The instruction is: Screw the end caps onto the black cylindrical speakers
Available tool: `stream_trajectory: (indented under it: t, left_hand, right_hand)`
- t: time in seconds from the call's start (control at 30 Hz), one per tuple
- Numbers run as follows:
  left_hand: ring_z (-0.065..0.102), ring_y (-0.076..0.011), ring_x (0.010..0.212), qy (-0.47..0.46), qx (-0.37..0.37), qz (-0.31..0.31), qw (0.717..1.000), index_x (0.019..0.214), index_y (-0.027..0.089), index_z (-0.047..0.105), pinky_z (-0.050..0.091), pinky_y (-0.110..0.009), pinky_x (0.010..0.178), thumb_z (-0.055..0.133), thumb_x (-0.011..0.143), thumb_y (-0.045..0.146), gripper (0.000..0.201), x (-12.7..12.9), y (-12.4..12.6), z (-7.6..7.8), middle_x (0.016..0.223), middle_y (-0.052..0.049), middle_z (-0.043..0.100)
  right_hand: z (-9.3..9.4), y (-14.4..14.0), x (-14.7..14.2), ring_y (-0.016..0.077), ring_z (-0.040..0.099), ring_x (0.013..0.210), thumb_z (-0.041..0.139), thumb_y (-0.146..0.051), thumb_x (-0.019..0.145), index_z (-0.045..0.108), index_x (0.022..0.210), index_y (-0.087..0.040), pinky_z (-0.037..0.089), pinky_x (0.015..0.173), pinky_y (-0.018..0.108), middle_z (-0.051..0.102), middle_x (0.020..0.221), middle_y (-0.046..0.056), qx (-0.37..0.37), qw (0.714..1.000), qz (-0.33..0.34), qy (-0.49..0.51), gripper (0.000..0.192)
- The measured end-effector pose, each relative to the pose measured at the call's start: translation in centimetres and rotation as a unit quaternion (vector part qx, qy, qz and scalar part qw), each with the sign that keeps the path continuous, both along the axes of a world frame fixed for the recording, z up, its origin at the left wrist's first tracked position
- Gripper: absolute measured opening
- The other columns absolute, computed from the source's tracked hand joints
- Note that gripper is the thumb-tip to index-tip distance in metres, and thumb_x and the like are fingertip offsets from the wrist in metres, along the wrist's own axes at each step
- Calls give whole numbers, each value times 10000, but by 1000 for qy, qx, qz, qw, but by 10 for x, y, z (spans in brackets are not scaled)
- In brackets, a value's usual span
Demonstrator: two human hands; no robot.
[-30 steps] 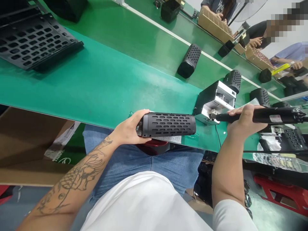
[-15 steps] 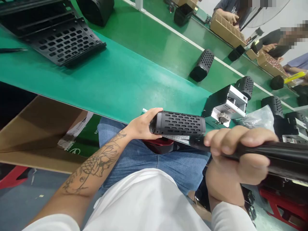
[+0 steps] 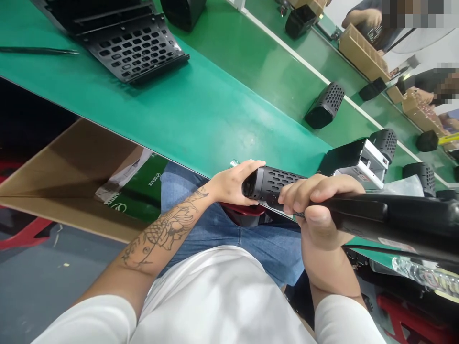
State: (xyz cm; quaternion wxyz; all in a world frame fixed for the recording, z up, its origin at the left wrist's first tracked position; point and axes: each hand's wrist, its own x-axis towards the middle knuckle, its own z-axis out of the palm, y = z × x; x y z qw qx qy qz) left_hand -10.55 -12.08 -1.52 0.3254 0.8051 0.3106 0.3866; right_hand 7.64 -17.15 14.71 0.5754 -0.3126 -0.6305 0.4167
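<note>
“Black perforated housing (image 3: 271, 181), quantity one: where is it lying?”

“On its side at the near edge of the green surface (image 3: 215, 119), beside the person's lap (image 3: 210, 241). From my remote seat I am seeing its slotted side facing up, with part of it disappearing behind the right hand (image 3: 322, 205).”

“Left hand (image 3: 231, 185), condition?”

“Part-open and gripping. Its fingers (image 3: 255, 164) are clasping the housing's left end from the far and near sides. I am judging that this is steadying the piece against rolling, while leaving its right part accessible.”

“Right hand, condition?”

“Curling closed around one black cylindrical tool (image 3: 394, 222), which is extending off to the right. The fingers are sitting close to its front end, presumably for finer control. Whether the tip is touching the housing, I am not managing to tell.”

“Adjacent stock?”

“One black-and-silver device (image 3: 342, 157), standing just beyond the right hand, probably for easy reach. One curved perforated panel (image 3: 139, 52), resting well apart toward the left. One thin dark rod (image 3: 39, 50), lying near the panel.”
</note>
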Motion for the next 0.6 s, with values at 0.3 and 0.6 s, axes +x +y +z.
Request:
stream_trajectory:
  t: [0.3, 0.6]
  left_hand:
    - [640, -363, 1409, 9, -7, 4, 1000, 1651, 261, 344, 586, -470, 1158, 936, 735, 513, 1120, -1, -1, 1, 1573, -175, 563]
    - [660, -368, 1376, -8, 6, 5, 1000, 1640, 254, 355, 599, -479, 1140, 935, 726, 511, 1113, 1, -1, 1, 1536, -178, 586]
  right_hand:
    - [-4, 23, -7, 134, 515, 373, 897, -363, 867, 644, 838, -299, 555, 423, 329, 618, 589, -76, 18, 1000, 10, -16, 263]
    - [-5, 13, -2, 117, 566, 441, 872, -222, 866, 668, 912, -262, 587, 492, 303, 628, 640, -77, 14, 998, 67, 0, 213]
